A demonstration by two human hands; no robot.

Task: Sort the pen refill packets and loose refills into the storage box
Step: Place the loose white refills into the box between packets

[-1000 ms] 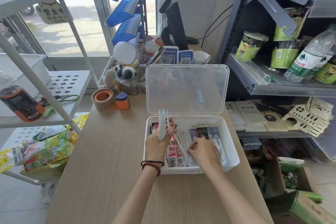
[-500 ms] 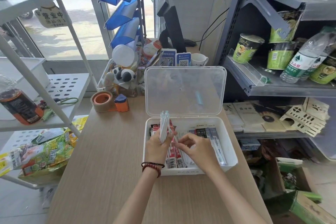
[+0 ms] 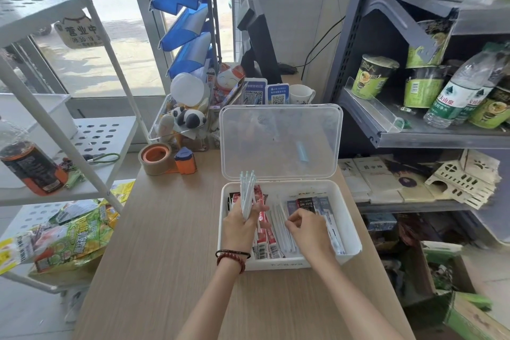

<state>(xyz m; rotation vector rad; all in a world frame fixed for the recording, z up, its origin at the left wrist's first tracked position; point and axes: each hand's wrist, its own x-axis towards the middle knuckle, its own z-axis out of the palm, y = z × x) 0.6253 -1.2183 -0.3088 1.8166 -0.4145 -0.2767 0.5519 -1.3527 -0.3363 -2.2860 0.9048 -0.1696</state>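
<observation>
Since half a second ago the right hand (image 3: 309, 232) has dropped from beside the left hand (image 3: 240, 225) down into the box (image 3: 348, 247). Its curled fingertips touch the loose refills (image 3: 280, 225) lying in the middle of the box; whether they pinch one I cannot tell. The left hand grips a bundle (image 3: 246, 194) of white refills, held upright over the box's left end. Red packets (image 3: 267, 239) lie just left of the loose refills, dark packets (image 3: 306, 203) to their right. The clear lid (image 3: 280, 141) stands open behind. The box sits on a wooden table (image 3: 165, 243), with a tape roll (image 3: 155, 158) farther back on the left.
</observation>
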